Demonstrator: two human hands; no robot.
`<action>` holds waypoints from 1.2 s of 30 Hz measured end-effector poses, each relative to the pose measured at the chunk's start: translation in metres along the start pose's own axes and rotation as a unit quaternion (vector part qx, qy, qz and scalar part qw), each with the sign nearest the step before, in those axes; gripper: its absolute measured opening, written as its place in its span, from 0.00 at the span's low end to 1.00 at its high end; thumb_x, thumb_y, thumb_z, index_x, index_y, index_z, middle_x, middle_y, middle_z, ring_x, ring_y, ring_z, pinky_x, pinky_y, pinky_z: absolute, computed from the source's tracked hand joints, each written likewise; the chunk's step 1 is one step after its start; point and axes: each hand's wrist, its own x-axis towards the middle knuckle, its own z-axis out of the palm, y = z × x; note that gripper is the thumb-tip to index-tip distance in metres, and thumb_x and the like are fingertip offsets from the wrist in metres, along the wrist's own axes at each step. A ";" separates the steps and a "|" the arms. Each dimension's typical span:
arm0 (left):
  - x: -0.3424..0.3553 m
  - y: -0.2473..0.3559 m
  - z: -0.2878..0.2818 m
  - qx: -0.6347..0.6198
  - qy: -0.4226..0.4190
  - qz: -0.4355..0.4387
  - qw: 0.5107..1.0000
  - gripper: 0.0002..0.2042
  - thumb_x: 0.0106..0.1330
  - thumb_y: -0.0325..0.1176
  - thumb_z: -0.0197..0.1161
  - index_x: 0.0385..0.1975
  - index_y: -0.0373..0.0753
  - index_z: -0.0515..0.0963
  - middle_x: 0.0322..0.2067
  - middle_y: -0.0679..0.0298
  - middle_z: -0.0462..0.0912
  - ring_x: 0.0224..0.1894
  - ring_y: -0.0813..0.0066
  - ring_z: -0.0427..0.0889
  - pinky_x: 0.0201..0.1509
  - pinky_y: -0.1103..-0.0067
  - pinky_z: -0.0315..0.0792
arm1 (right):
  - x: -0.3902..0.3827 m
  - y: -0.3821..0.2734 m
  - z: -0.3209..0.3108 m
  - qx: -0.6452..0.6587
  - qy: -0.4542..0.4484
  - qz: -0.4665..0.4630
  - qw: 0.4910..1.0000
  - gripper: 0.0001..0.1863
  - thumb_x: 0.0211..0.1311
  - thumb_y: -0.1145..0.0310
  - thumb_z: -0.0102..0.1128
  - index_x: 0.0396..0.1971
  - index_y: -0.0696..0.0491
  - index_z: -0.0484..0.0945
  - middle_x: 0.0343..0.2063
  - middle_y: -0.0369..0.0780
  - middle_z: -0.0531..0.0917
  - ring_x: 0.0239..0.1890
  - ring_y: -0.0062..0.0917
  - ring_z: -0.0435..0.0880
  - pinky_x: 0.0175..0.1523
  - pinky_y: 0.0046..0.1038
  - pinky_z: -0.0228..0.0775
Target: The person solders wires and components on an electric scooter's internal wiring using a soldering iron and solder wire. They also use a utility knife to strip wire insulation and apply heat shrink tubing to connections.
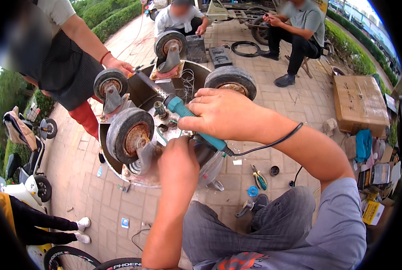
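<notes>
My right hand is closed around the teal handle of a soldering iron, whose metal barrel points to the far left. A black cord runs from its handle past my right wrist. Lower down, my left hand reaches in among thin wires; its fingertips look pinched together, and what they hold is hidden. Both hands are over an upturned round metal drum with rusty caster wheels on it. A brass-coloured fitting stands beside the wires. At the iron's tip is another person's hand, holding a small orange-tipped thing.
Pliers, a blue tape roll and a black round cap lie on the brick paving near my knee. A cardboard box stands at right. Two people sit beyond the drum. A scooter is parked at left, a bicycle wheel below.
</notes>
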 end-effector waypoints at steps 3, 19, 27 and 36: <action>0.001 0.002 -0.002 0.008 -0.019 -0.018 1.000 0.06 0.64 0.29 0.57 0.30 0.32 0.76 0.27 0.47 0.79 0.31 0.45 0.78 0.33 0.60 0.71 | 0.003 -0.002 -0.001 -0.006 -0.008 0.018 1.000 0.11 0.51 0.67 0.58 0.37 0.44 0.77 0.24 0.33 0.80 0.30 0.30 0.82 0.37 0.27 0.75; 0.004 0.007 -0.002 -0.054 0.003 -0.111 0.992 0.17 0.61 0.27 0.63 0.49 0.33 0.68 0.26 0.49 0.83 0.29 0.51 0.83 0.32 0.67 0.72 | 0.006 -0.006 -0.008 0.019 -0.015 0.050 0.998 0.10 0.49 0.68 0.60 0.34 0.46 0.76 0.21 0.33 0.80 0.26 0.29 0.82 0.38 0.28 0.73; 0.004 0.003 -0.001 -0.045 -0.014 -0.081 0.996 0.22 0.62 0.29 0.61 0.56 0.38 0.65 0.22 0.51 0.82 0.27 0.48 0.82 0.30 0.61 0.72 | 0.005 -0.005 -0.006 0.006 -0.011 0.046 0.999 0.10 0.48 0.68 0.60 0.34 0.47 0.76 0.19 0.34 0.80 0.24 0.29 0.82 0.36 0.27 0.73; 0.006 0.008 -0.005 -0.051 -0.044 -0.130 0.989 0.25 0.61 0.24 0.61 0.59 0.33 0.66 0.28 0.51 0.85 0.31 0.60 0.85 0.37 0.71 0.74 | 0.004 -0.003 -0.004 0.004 -0.016 0.051 0.999 0.11 0.48 0.67 0.60 0.35 0.46 0.76 0.20 0.34 0.81 0.25 0.29 0.83 0.33 0.25 0.74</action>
